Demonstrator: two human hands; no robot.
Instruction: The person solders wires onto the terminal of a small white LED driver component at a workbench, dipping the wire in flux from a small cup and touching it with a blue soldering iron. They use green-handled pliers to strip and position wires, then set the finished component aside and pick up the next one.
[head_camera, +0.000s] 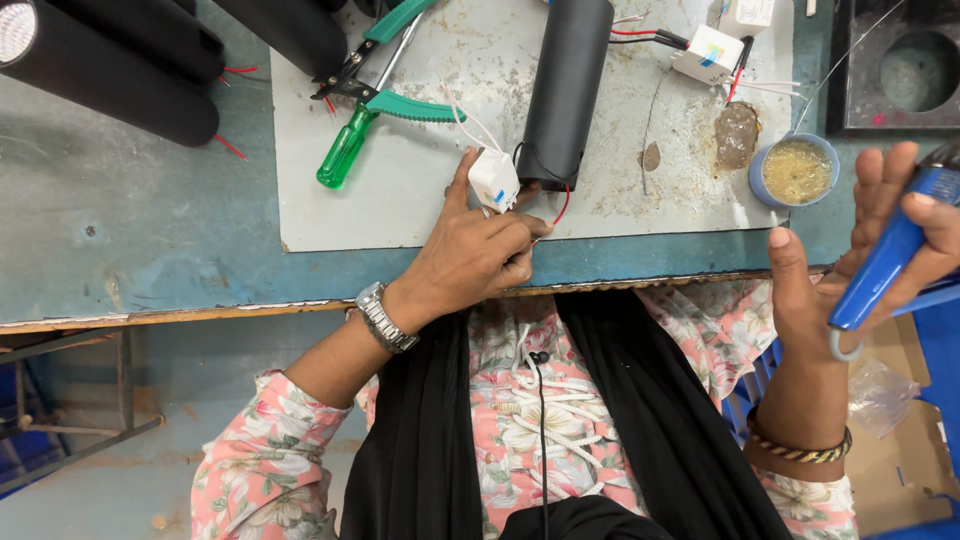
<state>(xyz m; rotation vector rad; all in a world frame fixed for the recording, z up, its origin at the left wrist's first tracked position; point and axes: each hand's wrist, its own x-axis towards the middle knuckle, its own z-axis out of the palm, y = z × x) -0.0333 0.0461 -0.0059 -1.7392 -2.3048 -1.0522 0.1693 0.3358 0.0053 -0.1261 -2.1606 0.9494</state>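
Wires pinched at the bench's near edge.
My left hand (470, 262) grips thin wires by the white driver box (494, 179); my right hand (850, 245) holds a blue soldering iron (885, 262).

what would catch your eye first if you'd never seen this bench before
The left hand pinches a small white plastic box wired to a matte black cylinder lying on the grey mat at centre. The right hand, raised at the right edge, grips a blue-handled tool. A translucent green screwdriver lies on the mat's left part.
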